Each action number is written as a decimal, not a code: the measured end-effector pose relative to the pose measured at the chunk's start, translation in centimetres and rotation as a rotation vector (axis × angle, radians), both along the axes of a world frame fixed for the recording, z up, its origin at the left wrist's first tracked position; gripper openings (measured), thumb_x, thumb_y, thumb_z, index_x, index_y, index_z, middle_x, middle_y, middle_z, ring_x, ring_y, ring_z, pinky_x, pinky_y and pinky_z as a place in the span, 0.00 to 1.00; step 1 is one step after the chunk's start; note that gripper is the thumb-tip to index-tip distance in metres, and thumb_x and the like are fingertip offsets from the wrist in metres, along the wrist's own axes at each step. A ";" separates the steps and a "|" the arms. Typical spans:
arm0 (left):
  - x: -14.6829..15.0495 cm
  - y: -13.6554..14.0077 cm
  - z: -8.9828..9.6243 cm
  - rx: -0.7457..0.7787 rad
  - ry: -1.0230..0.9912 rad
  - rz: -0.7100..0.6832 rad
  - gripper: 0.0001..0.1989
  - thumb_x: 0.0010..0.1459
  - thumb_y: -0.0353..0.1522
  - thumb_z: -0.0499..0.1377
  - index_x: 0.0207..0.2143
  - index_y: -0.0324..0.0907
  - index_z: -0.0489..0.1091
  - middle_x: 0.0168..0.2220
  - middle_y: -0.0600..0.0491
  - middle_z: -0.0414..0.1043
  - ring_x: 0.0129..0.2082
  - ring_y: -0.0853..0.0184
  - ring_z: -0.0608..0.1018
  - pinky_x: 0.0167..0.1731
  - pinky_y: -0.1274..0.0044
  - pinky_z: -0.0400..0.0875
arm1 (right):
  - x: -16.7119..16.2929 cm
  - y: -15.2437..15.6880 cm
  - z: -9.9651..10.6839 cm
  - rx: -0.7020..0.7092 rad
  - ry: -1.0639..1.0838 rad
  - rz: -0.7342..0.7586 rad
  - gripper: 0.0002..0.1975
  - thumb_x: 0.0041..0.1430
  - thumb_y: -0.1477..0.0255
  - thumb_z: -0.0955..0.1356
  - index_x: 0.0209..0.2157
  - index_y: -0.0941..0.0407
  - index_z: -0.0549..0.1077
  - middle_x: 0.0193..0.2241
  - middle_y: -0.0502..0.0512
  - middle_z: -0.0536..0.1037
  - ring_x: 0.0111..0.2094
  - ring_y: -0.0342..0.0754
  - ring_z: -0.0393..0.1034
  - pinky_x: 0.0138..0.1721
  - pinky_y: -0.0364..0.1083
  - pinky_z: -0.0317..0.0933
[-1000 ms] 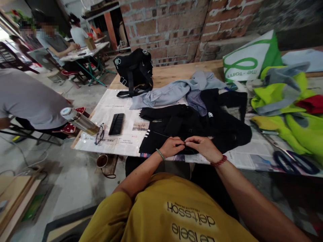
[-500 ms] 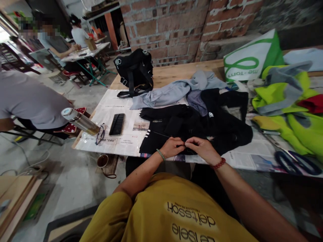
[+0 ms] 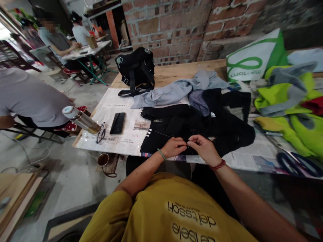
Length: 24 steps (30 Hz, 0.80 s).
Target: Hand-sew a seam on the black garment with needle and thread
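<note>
Over the near part of the table lies a black garment (image 3: pixel 164 125) with short white stripes at its left edge. My left hand (image 3: pixel 174 147) is closed in a pinch above it. A thin pale thread (image 3: pixel 163 133) runs from the garment's left side up to these fingers. My right hand (image 3: pixel 205 150) almost meets the left, thumb and forefinger pressed together. A fine light strand shows just below its fingertips, but what they grip is too small to make out.
Behind the garment are a grey cloth (image 3: pixel 171 92) and a black bag (image 3: pixel 136 69). A phone (image 3: pixel 117 123), glasses (image 3: pixel 101 133) and a glass flask (image 3: pixel 82 120) lie or stand left. Large scissors (image 3: pixel 294 158) and yellow-green clothes (image 3: pixel 290 97) lie right. A seated person (image 3: pixel 30 97) is at left.
The hands stay close together in a pinch, with the right fingers shifted slightly upward. The whole view has moved a little. The garment and other things lie as before.
</note>
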<state>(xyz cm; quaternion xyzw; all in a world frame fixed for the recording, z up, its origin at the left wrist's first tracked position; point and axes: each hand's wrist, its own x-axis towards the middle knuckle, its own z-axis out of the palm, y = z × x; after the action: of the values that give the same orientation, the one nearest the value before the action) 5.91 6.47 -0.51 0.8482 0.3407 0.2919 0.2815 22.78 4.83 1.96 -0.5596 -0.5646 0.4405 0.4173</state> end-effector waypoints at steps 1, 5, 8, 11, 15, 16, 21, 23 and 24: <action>0.0 0.0 0.0 -0.008 -0.004 0.000 0.06 0.57 0.29 0.56 0.30 0.38 0.73 0.28 0.53 0.72 0.31 0.72 0.73 0.36 0.80 0.63 | 0.1 -0.1 0.1 -0.021 0.019 0.021 0.16 0.42 0.59 0.72 0.31 0.55 0.72 0.25 0.51 0.75 0.27 0.44 0.68 0.33 0.45 0.63; 0.1 0.0 -0.1 -0.024 -0.021 -0.002 0.07 0.57 0.29 0.56 0.29 0.38 0.73 0.28 0.54 0.72 0.29 0.73 0.72 0.35 0.80 0.63 | 0.8 -0.5 0.5 -0.077 0.036 0.093 0.18 0.41 0.57 0.72 0.29 0.56 0.75 0.28 0.53 0.77 0.30 0.46 0.70 0.37 0.47 0.64; 0.2 0.0 -0.1 -0.017 -0.025 0.008 0.07 0.57 0.29 0.56 0.29 0.38 0.73 0.27 0.53 0.72 0.29 0.73 0.72 0.34 0.80 0.63 | 1.0 -0.5 0.5 -0.062 0.009 0.142 0.17 0.44 0.56 0.70 0.29 0.56 0.76 0.27 0.53 0.78 0.31 0.47 0.70 0.38 0.48 0.64; 0.1 -0.1 -0.1 -0.010 -0.011 0.002 0.07 0.57 0.30 0.57 0.30 0.38 0.73 0.27 0.53 0.72 0.29 0.73 0.73 0.34 0.80 0.63 | 0.8 -0.3 0.2 0.004 -0.023 0.085 0.16 0.48 0.56 0.68 0.29 0.55 0.75 0.25 0.51 0.76 0.30 0.47 0.70 0.38 0.47 0.63; 0.0 0.0 -0.3 -0.002 -0.027 -0.015 0.09 0.58 0.32 0.56 0.30 0.37 0.73 0.27 0.53 0.71 0.29 0.72 0.72 0.34 0.79 0.63 | 0.2 -0.1 0.3 0.036 -0.035 -0.041 0.14 0.50 0.58 0.66 0.27 0.55 0.72 0.23 0.51 0.75 0.28 0.46 0.69 0.36 0.46 0.63; 0.0 0.1 -0.4 -0.005 -0.031 -0.002 0.09 0.58 0.32 0.56 0.30 0.37 0.73 0.27 0.52 0.71 0.29 0.72 0.72 0.34 0.79 0.64 | 0.1 -0.1 0.3 0.044 -0.059 -0.041 0.13 0.51 0.59 0.65 0.26 0.55 0.72 0.23 0.51 0.75 0.28 0.45 0.69 0.35 0.45 0.62; 0.0 0.0 -0.4 0.000 0.019 -0.004 0.09 0.59 0.32 0.55 0.31 0.38 0.73 0.28 0.52 0.72 0.31 0.71 0.73 0.36 0.79 0.63 | -0.1 0.3 0.7 0.053 -0.182 0.031 0.11 0.50 0.61 0.65 0.24 0.54 0.72 0.21 0.50 0.75 0.25 0.45 0.67 0.30 0.44 0.60; 0.0 0.0 -0.2 0.003 0.045 -0.036 0.08 0.59 0.32 0.55 0.31 0.39 0.73 0.28 0.53 0.72 0.32 0.71 0.73 0.36 0.79 0.62 | -0.1 0.8 0.6 0.014 -0.130 0.025 0.11 0.49 0.61 0.65 0.23 0.54 0.71 0.20 0.49 0.74 0.24 0.44 0.66 0.30 0.44 0.60; 0.0 0.0 -0.1 0.003 0.044 -0.040 0.08 0.59 0.32 0.55 0.30 0.38 0.73 0.28 0.53 0.72 0.32 0.72 0.73 0.37 0.79 0.62 | -0.2 1.1 0.6 -0.004 -0.095 0.015 0.11 0.48 0.61 0.65 0.23 0.55 0.70 0.20 0.49 0.73 0.24 0.44 0.66 0.30 0.44 0.60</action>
<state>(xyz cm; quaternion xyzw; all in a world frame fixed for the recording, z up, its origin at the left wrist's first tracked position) 5.88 6.42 -0.57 0.8617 0.3291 0.2680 0.2783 22.63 5.89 2.54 -0.5762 -0.5871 0.4178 0.3857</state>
